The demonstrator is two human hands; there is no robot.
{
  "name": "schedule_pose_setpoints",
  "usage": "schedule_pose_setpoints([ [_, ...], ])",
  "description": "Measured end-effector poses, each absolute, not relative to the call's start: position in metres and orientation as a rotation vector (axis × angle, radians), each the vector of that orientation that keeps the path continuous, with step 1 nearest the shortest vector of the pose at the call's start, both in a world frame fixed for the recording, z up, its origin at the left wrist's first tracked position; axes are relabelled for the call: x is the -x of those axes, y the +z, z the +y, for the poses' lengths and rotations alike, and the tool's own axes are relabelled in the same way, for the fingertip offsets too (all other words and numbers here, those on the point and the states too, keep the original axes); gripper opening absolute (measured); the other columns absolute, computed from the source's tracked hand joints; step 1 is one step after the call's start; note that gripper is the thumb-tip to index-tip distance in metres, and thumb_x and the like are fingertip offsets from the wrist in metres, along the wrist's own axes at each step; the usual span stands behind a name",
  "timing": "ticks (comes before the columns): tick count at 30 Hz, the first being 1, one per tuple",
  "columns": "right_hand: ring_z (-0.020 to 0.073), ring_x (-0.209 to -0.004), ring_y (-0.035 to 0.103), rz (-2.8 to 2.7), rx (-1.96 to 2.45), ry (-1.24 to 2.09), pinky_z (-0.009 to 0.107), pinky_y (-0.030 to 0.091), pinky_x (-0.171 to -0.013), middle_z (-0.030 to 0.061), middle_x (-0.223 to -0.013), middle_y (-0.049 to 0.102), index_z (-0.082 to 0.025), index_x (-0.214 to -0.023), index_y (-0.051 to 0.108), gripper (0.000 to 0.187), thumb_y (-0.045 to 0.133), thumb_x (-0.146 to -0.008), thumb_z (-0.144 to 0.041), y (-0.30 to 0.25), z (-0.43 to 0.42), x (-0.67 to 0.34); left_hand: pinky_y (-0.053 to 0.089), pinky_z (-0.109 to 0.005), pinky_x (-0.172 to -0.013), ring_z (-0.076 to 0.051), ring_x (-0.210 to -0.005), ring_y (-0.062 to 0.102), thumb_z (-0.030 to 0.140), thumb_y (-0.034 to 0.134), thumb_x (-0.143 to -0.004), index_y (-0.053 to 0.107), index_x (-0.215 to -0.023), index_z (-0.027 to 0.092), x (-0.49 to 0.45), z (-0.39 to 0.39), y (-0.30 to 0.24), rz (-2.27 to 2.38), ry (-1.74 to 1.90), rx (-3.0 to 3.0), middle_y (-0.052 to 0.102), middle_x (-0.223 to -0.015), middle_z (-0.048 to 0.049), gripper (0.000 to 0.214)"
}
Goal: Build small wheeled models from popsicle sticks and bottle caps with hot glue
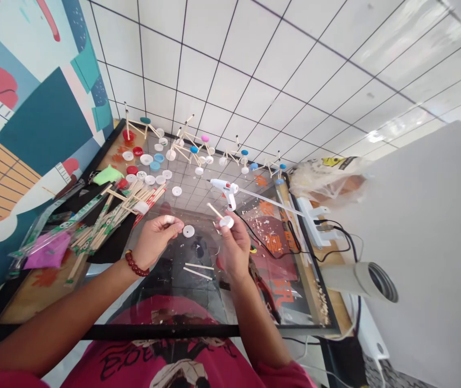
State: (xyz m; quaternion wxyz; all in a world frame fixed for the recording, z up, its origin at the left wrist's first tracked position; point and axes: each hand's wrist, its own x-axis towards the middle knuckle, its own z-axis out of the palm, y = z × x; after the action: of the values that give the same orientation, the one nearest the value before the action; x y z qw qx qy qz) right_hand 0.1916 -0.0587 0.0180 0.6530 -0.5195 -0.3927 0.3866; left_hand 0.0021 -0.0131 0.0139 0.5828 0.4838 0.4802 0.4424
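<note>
In the head view, my right hand (235, 248) grips a white bottle cap (226, 221) from which a short wooden stick (214, 210) juts up and left. Thumb and fingertips of my left hand (160, 237) are pinched together; whatever is between them, if anything, cannot be made out. Right beside those fingertips is another white cap (189, 231) with a dark spot at its centre; whether they touch it is unclear. Two cut sticks (198, 270) lie on the glass tabletop below. A white glue gun (226, 189) with a long glue stick stands beyond my right hand.
Stick-and-cap models (190, 148) line the back edge. Loose bottle caps (149, 179) lie at back left, near a pile of wooden sticks (101, 221). At right are red-handled pliers (269, 296), a black cord (269, 253), a power strip (315, 221) and a grey cylinder (360, 280).
</note>
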Motion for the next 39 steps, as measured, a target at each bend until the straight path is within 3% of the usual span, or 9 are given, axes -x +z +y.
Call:
schedule_pose_setpoints([
  [4, 0.0142, -0.082, 0.061, -0.816, 1.197, 0.848, 0.033, 0.050, -0.083, 0.0021, -0.096, 0.068, -0.025, -0.115, 0.066, 0.035, 0.070, -0.082, -0.034, 0.027, -0.065, -0.213, 0.051, -0.033, -0.076, -0.019, -0.079, 0.063, 0.034, 0.073, -0.074, 0.071, -0.083, 0.020, 0.001, -0.009, 0.014, 1.243, 1.061, -1.724, 0.069, -0.084, -0.0041, 0.017],
  [8, 0.0134, -0.076, 0.060, -0.754, 1.092, 1.019, 0.034, 0.050, -0.081, 0.0036, -0.095, 0.069, -0.024, -0.110, 0.067, 0.030, 0.067, -0.083, -0.038, 0.023, -0.069, -0.214, 0.048, -0.043, -0.096, -0.028, -0.106, 0.059, 0.036, 0.081, -0.067, 0.066, -0.113, 0.020, -0.002, -0.009, 0.006, 1.288, 1.034, -2.175, 0.065, -0.110, -0.0101, 0.051],
  [12, 0.0115, -0.071, 0.057, -0.703, 0.977, 1.158, 0.030, 0.049, -0.074, 0.0038, -0.096, 0.069, -0.024, -0.104, 0.070, 0.027, 0.069, -0.080, -0.037, 0.019, -0.069, -0.206, 0.045, -0.049, -0.098, -0.034, -0.111, 0.055, 0.043, 0.084, -0.061, 0.062, -0.120, 0.017, -0.007, -0.008, -0.004, 1.358, 0.866, -2.332, 0.062, -0.115, -0.0141, 0.068],
  [18, 0.0113, -0.072, 0.057, -0.775, 1.010, 1.158, 0.029, 0.048, -0.074, 0.0028, -0.096, 0.069, -0.026, -0.108, 0.070, 0.029, 0.069, -0.081, -0.034, 0.017, -0.072, -0.202, 0.046, -0.047, -0.094, -0.033, -0.108, 0.055, 0.042, 0.081, -0.064, 0.065, -0.109, 0.017, -0.007, -0.005, -0.007, 1.370, 0.793, -2.364, 0.061, -0.111, -0.0130, 0.054],
  [25, 0.0129, -0.074, 0.059, -0.869, 1.089, 1.081, 0.030, 0.050, -0.077, 0.0023, -0.094, 0.068, -0.026, -0.111, 0.068, 0.031, 0.069, -0.082, -0.035, 0.015, -0.075, -0.205, 0.044, -0.044, -0.091, -0.027, -0.103, 0.060, 0.026, 0.069, -0.073, 0.067, -0.088, 0.021, -0.009, -0.004, -0.002, 1.297, 0.849, -2.329, 0.066, -0.104, -0.0073, 0.016],
  [30, 0.0165, -0.087, 0.061, -1.144, 1.263, 0.910, 0.032, 0.050, -0.083, 0.0039, -0.100, 0.067, -0.026, -0.118, 0.064, 0.035, 0.068, -0.084, -0.034, 0.013, -0.081, -0.207, 0.047, -0.037, -0.086, -0.022, -0.093, 0.064, 0.018, 0.066, -0.074, 0.062, -0.093, 0.020, -0.008, -0.007, 0.002, 1.205, 1.026, -2.273, 0.070, -0.095, -0.0048, 0.020],
  [39, 0.0189, -0.091, 0.062, -1.535, 1.376, 0.645, 0.033, 0.050, -0.084, 0.0066, -0.104, 0.067, -0.023, -0.121, 0.062, 0.037, 0.066, -0.086, -0.032, 0.013, -0.078, -0.200, 0.047, -0.038, -0.083, -0.021, -0.086, 0.063, 0.019, 0.066, -0.076, 0.062, -0.092, 0.020, -0.007, -0.010, 0.004, 1.207, 1.058, -2.298, 0.069, -0.087, -0.0042, 0.017],
])
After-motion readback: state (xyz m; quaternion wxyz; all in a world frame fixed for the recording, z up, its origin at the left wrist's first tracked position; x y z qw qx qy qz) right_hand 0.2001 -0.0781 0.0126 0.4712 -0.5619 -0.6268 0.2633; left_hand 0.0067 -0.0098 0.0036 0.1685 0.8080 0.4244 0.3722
